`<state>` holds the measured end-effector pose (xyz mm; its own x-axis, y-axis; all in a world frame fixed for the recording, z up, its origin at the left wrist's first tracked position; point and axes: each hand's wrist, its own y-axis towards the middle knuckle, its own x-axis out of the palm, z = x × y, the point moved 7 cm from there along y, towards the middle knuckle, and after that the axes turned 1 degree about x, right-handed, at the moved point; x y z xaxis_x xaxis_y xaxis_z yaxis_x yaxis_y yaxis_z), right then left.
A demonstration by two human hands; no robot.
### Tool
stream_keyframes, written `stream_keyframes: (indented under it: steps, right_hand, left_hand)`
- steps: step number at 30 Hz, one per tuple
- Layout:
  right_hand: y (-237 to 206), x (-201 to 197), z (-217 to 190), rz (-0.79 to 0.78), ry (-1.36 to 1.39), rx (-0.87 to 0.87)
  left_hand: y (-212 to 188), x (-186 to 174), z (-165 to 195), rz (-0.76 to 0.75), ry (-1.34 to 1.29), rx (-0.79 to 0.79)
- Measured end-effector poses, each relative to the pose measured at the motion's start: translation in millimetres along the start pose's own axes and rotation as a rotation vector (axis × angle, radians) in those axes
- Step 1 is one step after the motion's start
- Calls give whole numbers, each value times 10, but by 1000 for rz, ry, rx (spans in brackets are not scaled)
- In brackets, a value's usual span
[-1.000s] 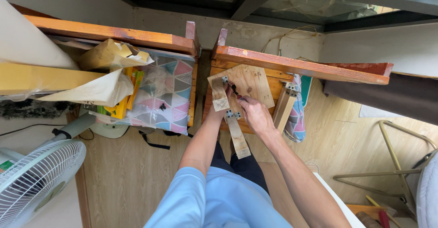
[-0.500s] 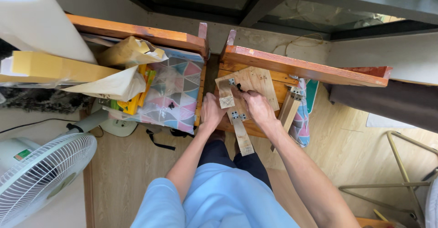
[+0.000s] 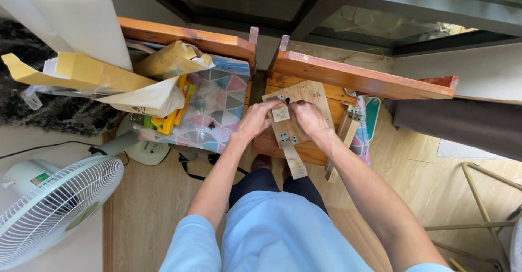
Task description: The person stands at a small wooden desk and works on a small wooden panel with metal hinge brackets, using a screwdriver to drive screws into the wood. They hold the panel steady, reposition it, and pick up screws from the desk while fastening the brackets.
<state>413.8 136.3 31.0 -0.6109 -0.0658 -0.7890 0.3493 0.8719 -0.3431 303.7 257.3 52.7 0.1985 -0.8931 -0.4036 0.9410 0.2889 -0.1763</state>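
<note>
Left hand (image 3: 254, 121) and right hand (image 3: 310, 118) both pinching small wooden block (image 3: 280, 113) over plywood board (image 3: 310, 93) with wooden slat (image 3: 293, 160).

— What are the hands doing?
— The left hand (image 3: 254, 121) and right hand (image 3: 310, 118) are pinching a small wooden block (image 3: 280, 113) against a plywood piece (image 3: 304, 95) with a slat (image 3: 292, 159) hanging below.
— Around them?
— An orange-edged wooden table (image 3: 359, 79) is lying beneath, and a white fan (image 3: 51, 209) is standing at the left.

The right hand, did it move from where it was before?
Yes. The right hand has slid up the plywood board, toward the orange wooden edge, meeting the left hand at a small wooden block.
</note>
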Motion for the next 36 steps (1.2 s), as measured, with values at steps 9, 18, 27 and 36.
stream_keyframes:
  steps: [9, 18, 27, 36]
  right_hand:
    - [65, 27, -48, -30, -39, 292]
    - [48, -9, -114, -60, -271, -124]
    - [172, 52, 49, -200, -336, 255]
    - [111, 44, -171, -276, -609, -203]
  left_hand:
    - [-12, -34, -74, -26, -22, -6]
    - [-42, -78, -77, -12, -33, 23]
    - [-90, -69, -89, -9, -33, 10]
    - [-107, -71, -37, -33, -22, -14]
